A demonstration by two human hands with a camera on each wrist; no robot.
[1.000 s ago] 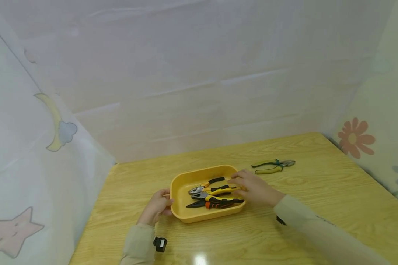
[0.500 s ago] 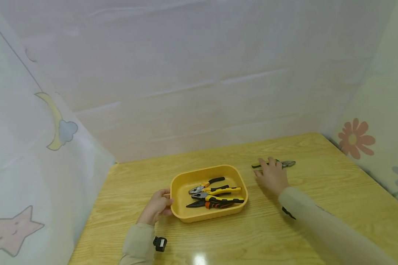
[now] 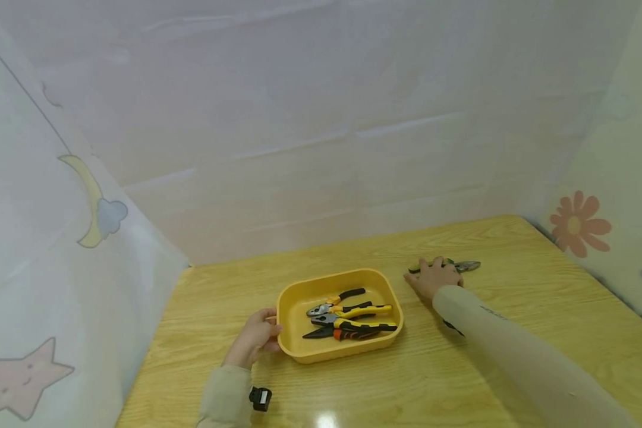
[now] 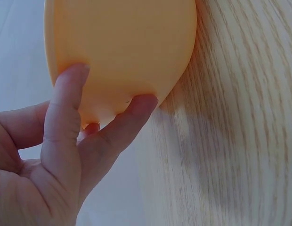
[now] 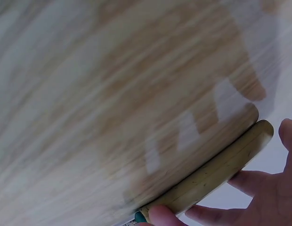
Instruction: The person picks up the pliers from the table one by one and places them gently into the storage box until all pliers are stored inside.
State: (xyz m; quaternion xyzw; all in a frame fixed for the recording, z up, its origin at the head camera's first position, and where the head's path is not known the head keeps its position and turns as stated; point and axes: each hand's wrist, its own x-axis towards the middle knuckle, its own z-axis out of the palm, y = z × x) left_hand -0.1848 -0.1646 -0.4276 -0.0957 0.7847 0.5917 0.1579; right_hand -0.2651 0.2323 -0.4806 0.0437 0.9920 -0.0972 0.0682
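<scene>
A yellow plastic tray (image 3: 299, 351) stands on the table with several pliers (image 3: 348, 326) in it, their handles toward the right. My left hand (image 3: 254, 339) holds its left end; in the left wrist view the fingertips press on the outer wall of the tray (image 4: 122, 42). To the right of the tray, my right hand (image 3: 436, 278) is over the green-handled pliers (image 3: 468, 266), whose metal head shows past the fingers. In the right wrist view, one fingertip lies on a pliers handle (image 5: 207, 183) and other fingers are behind it. Most of the handles are hidden in the head view.
The wooden table (image 3: 342, 386) meets a pale cloth wall (image 3: 321, 148) at the back. More cloth with printed figures hangs at the left and right. A small black device (image 3: 260, 398) is at the left wrist.
My right hand has moved from the tray's right end to the green-handled pliers and settled lower over the handles. My left hand stays at the tray, and the tray's contents have not moved.
</scene>
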